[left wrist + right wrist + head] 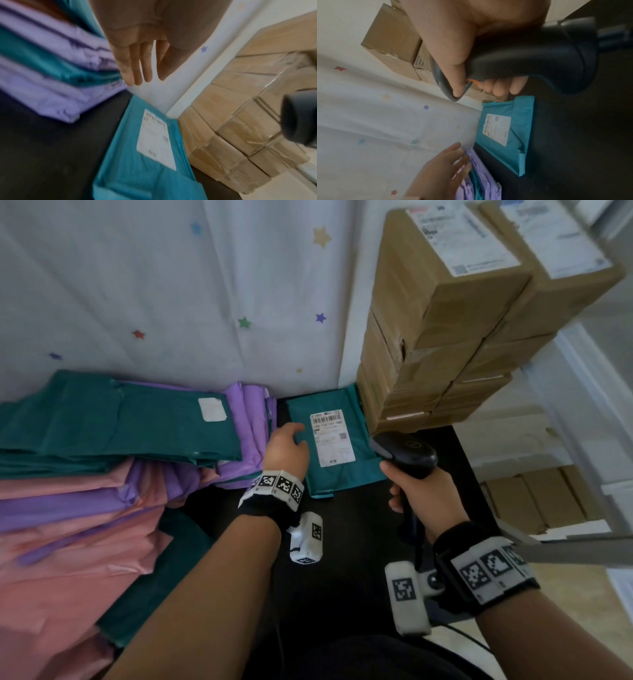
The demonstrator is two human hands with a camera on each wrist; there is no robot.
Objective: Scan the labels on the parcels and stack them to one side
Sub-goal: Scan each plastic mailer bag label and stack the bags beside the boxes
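Note:
A teal mailer parcel [337, 460] lies flat on the black table [359, 542], its white label [331, 437] facing up; it also shows as the teal parcel [145, 162] and the teal parcel [505, 135]. My left hand [286, 446] hovers just left of it with fingers straight and apart, holding nothing; the left wrist view shows those fingers [137, 65] spread above the parcel. My right hand [424, 494] grips a black barcode scanner [406, 453] by its handle, its head at the parcel's right edge; the scanner [522, 54] fills the right wrist view.
A heap of teal, purple and pink mailers [102, 474] covers the table's left side. Taped cardboard boxes [445, 337] are stacked high at the right, right behind the teal parcel. A white star-print curtain [171, 285] hangs at the back.

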